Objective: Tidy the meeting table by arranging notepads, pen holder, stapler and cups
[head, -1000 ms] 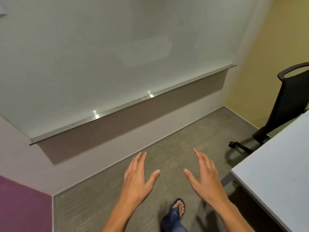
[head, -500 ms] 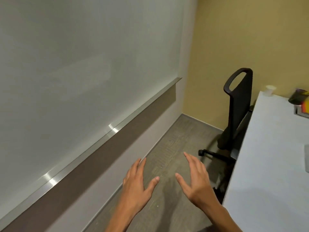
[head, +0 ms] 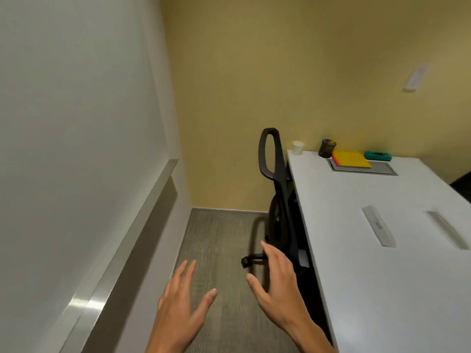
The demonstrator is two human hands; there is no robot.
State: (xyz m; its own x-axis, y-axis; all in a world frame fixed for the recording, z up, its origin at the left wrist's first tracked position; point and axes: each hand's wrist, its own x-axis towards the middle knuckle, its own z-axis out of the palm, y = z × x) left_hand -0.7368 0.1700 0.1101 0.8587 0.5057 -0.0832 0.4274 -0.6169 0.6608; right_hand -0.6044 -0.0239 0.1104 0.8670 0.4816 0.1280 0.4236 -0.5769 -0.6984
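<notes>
**White table, items at far end**

Long white rectangular table [head: 397, 263], matte top. Far end, left to right: white paper cup [head: 297, 147] at the corner, dark mesh pen holder [head: 327, 148], yellow notepad [head: 353, 159] stacked on an orange one over a grey inset panel [head: 382, 169], teal stapler [head: 377, 156] behind. Mid-table: two grey flat rectangular strips [head: 378, 225], apart.

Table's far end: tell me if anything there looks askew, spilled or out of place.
Nothing is spilled or tipped. The notepads lie skewed across a grey panel in the table, and the cup stands apart at the corner, near the edge.
</notes>
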